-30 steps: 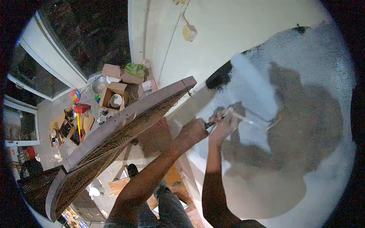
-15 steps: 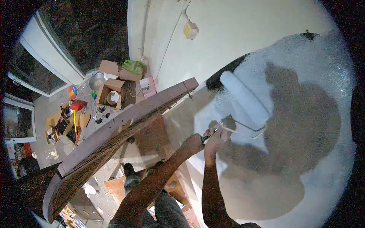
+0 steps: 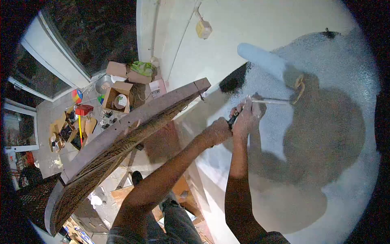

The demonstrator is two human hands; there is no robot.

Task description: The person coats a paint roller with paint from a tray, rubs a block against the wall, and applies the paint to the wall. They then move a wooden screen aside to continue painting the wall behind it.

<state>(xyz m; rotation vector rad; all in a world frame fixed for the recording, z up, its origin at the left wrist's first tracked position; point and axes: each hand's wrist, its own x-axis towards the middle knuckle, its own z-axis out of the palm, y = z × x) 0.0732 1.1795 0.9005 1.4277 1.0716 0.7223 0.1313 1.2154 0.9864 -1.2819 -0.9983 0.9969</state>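
Observation:
Both hands grip a paint roller against the wall. My left hand [image 3: 219, 131] is wrapped round the lower end of its dark handle. Just above and to the right, my right hand [image 3: 244, 118] closes on the upper handle, close to the metal rod. The paint roller [image 3: 262, 60] has a long pale-blue sleeve lying over the upper edge of the wet paint. Bluish-white paint [image 3: 313, 53] coats the right part of the wall [image 3: 252, 24], with cream surface above it. A dark patch [image 3: 235, 81] lies left of the sleeve. My shadow covers much of the painted area.
A long brownish board with a mesh-like side [image 3: 134, 120] slants close on my left. Below, the floor holds open cardboard boxes [image 3: 118, 97], a red and yellow broom [image 3: 83, 112] and a metal bowl [image 3: 104, 84]. A yellowish electrical box [image 3: 203, 30] sits on the wall.
The paint roller has moved up the wall, its sleeve now reaching over the top edge of the paint. Both hands have shifted up and to the right with it.

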